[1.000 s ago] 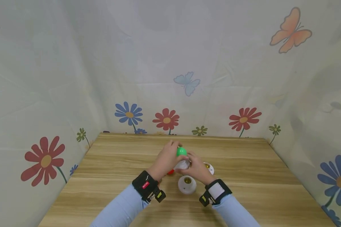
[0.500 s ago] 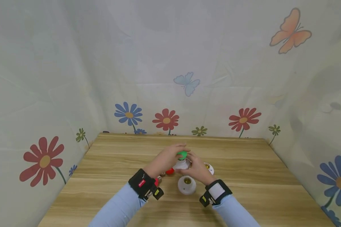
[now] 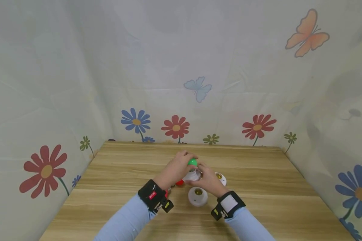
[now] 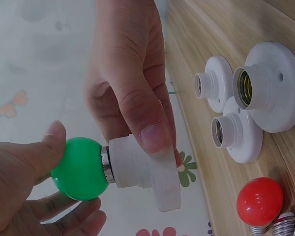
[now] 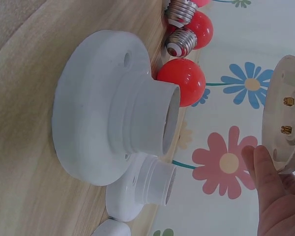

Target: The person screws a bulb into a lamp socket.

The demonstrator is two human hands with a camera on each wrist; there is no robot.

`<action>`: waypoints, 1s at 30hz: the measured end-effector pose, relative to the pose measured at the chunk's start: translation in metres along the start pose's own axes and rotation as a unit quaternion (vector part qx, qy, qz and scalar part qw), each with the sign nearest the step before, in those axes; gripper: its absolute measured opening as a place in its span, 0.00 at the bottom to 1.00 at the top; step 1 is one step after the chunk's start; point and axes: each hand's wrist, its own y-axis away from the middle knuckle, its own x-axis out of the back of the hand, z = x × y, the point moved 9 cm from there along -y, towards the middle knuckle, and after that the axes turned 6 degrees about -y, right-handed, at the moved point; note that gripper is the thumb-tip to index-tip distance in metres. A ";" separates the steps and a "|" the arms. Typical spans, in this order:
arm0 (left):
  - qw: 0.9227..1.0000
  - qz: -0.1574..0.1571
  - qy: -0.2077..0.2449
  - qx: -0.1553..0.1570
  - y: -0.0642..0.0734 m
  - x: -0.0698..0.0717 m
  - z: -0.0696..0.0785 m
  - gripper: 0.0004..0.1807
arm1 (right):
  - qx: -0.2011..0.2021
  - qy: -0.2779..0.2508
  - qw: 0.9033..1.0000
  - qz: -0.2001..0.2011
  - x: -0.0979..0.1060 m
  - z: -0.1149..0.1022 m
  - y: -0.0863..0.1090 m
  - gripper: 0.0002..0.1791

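Note:
In the head view my left hand (image 3: pixel 175 169) pinches a round green light bulb (image 4: pixel 78 169) between thumb and fingers. My right hand (image 3: pixel 209 180) grips a white lamp socket (image 4: pixel 164 187) by its round base, above the table. The bulb's metal screw end sits partly inside the socket's mouth, with some of the metal showing in the left wrist view. From the right wrist camera, the underside of the held socket (image 5: pixel 280 113) shows two brass screws, and the bulb is out of sight.
Several white sockets stand on the wooden table (image 3: pixel 132 154), mouths up; the nearest socket (image 3: pixel 198 196) is below my hands, another socket (image 3: pixel 220 178) right of them. Red bulbs lie left of these, one red bulb (image 5: pixel 182 81) beside a socket. A flowered cloth (image 3: pixel 181 50) hangs behind.
My left hand's fingers spread over the top of the green bulb half a second ago and have now drawn back, uncovering it. The right hand keeps the socket nearly still.

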 end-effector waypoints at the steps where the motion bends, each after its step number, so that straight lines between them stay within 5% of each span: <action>1: 1.000 0.001 0.000 0.001 0.000 0.000 0.000 0.22 | -0.002 -0.002 1.000 0.000 0.000 0.000 0.000 0.33; 10: 1.000 0.000 0.005 0.010 0.000 0.005 -0.004 0.34 | 0.003 -0.010 1.000 -0.001 0.001 -0.001 0.000 0.34; 19: 0.997 -0.034 0.065 -0.024 0.004 0.007 0.001 0.26 | 0.001 0.003 1.000 0.003 0.003 -0.001 0.001 0.36; 25: 0.996 -0.050 0.074 0.005 0.004 0.003 -0.001 0.22 | 0.005 0.005 1.000 0.002 0.002 0.000 0.001 0.35; 30: 0.998 -0.029 0.052 0.023 0.002 0.003 -0.004 0.24 | 0.004 0.007 1.000 0.000 0.002 -0.001 0.001 0.35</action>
